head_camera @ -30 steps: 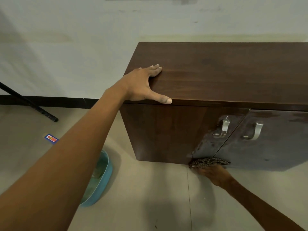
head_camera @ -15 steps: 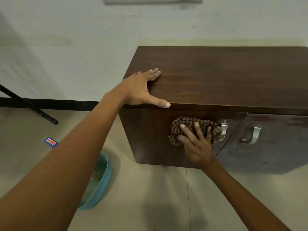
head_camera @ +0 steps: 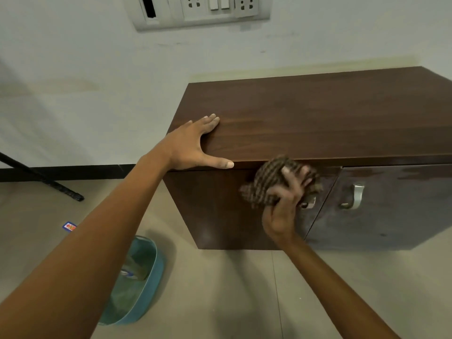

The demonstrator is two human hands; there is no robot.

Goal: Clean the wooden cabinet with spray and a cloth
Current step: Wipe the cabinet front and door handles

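Observation:
A dark wooden cabinet [head_camera: 318, 118] stands against the wall, with two front doors and metal handles [head_camera: 355, 195]. My left hand [head_camera: 193, 145] lies flat on the top's left front corner, fingers straight and thumb along the front edge. My right hand [head_camera: 285, 204] presses a brown checked cloth [head_camera: 267, 182] against the top of the left door, just under the top's edge, with fingers spread over it. The hand and cloth are blurred by motion. The left door's handle is mostly hidden behind my right hand. No spray bottle shows clearly.
A blue basin [head_camera: 144, 277] sits on the tiled floor to the cabinet's left, with something inside. A small blue and red packet [head_camera: 69, 226] lies farther left. A black rod [head_camera: 41, 178] slants down at the left. A switch and socket panel [head_camera: 203, 8] is on the wall above.
My right hand has carried the cloth up the left door, from its bottom edge near the floor to just below the cabinet top. My left hand has stayed on the corner.

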